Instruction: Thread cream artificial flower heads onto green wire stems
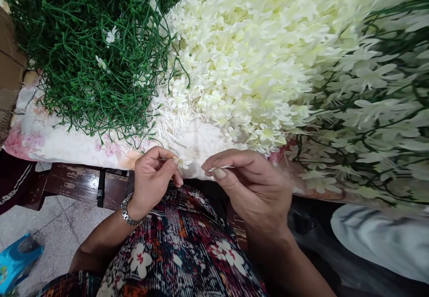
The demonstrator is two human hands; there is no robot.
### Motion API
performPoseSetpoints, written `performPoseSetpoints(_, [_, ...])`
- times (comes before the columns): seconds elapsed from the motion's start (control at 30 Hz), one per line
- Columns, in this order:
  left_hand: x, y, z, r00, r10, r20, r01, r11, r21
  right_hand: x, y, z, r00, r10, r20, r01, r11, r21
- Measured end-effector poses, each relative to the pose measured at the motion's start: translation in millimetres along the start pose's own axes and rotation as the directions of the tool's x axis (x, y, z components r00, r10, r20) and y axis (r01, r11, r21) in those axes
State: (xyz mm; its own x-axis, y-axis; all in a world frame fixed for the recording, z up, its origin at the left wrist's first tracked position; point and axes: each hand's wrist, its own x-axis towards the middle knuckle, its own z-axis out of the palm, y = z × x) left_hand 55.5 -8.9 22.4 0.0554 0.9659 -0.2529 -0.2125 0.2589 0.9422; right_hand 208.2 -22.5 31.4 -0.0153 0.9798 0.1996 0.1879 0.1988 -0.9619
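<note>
My left hand [156, 174] is closed in a pinch at the near edge of the cloth-covered table. A small white artificial flower [183, 163] with a pale yellow middle shows at its fingertips. My right hand [253, 187] pinches a thin white plastic flower stamen [223, 167] between thumb and forefinger, a short gap to the right of the flower. Just beyond my hands lies a loose pile of similar thin white stamens [170, 116]. Behind it spreads a large heap of cream-white artificial flowers [248, 64].
Green plastic stems [97, 51] are heaped at the left, with a few white flowers among them. Finished-looking flower sprays [375, 104] with green stems hang over the right side. A cardboard box [10, 64] stands far left, and a blue plastic object [18, 261] is on the tiled floor.
</note>
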Motion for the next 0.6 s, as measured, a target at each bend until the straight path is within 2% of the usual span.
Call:
performPoseSetpoints(0.13, [-0.8,-2.2,7.3,1.0,-0.009,-0.006,0.01,0.999,0.045,0.7,1.9,14.0,0.989,-0.135,-0.065,0.139,0.988,0.063])
performPoseSetpoints(0.33, [-2.4,-4.7,11.3,0.998,-0.047,0.034,0.047,0.999,0.007,3.1,20.4,22.0,0.996,-0.036,-0.084,0.04,0.999,0.036])
performPoseSetpoints(0.6, [-1.5,-6.3,9.9,0.995,-0.083,0.059,0.086,0.995,-0.045,1.9,27.6,21.2,0.994,-0.058,-0.095,0.062,0.997,0.045])
